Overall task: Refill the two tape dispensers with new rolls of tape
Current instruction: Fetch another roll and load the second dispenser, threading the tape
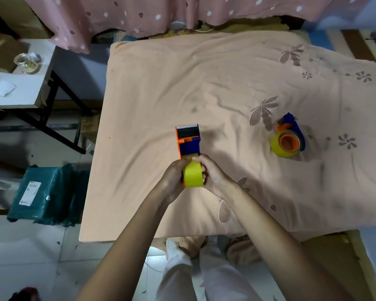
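Both hands are gripping one blue and orange tape dispenser (188, 141) above the peach cloth (161, 88) on the desk: the left hand (172, 179) and the right hand (213, 173) are clamping its yellow tape roll (193, 174). The second dispenser (289, 137) is lying at three o'clock, well apart.

Hidden and cut-off parts around the two dispensers

The left hand (172, 181) and right hand (213, 174) cover both sides of the yellow tape roll (193, 174), so its core and the dispenser (188, 141) handle cannot be seen. The second dispenser (291, 133) lies far away and a little blurred; its blade is too small to tell. The picture edge cuts both forearms and the bed (204, 83) on the right.
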A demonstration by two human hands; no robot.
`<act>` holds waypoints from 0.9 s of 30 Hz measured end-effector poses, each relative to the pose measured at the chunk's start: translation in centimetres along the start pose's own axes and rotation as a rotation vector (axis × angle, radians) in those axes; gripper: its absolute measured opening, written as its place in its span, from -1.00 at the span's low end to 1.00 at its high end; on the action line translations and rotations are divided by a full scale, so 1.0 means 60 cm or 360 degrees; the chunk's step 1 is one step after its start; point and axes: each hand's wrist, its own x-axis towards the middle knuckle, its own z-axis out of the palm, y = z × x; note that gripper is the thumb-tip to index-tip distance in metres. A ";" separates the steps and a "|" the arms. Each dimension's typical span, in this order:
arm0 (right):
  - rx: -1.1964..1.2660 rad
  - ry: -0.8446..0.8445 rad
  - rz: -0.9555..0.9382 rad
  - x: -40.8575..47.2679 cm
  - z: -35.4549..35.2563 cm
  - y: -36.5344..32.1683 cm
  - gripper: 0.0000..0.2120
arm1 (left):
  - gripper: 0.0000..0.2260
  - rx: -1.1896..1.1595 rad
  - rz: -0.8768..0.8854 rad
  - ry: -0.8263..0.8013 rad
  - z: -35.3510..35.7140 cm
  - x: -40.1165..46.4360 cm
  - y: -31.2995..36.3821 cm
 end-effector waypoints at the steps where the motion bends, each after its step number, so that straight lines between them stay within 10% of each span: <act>1: -0.0030 0.0033 0.0065 0.000 0.001 -0.003 -0.85 | -0.74 -0.0062 -0.0004 -0.0041 -0.001 -0.001 0.001; 23: -0.0074 0.0153 0.0217 -0.002 0.009 -0.020 -0.80 | -0.58 -0.0022 0.0009 -0.0136 0.001 -0.012 0.018; 27: -0.0125 0.0193 0.0208 -0.008 0.021 -0.027 -0.86 | -0.79 -0.0090 0.0005 -0.0094 0.002 -0.013 0.020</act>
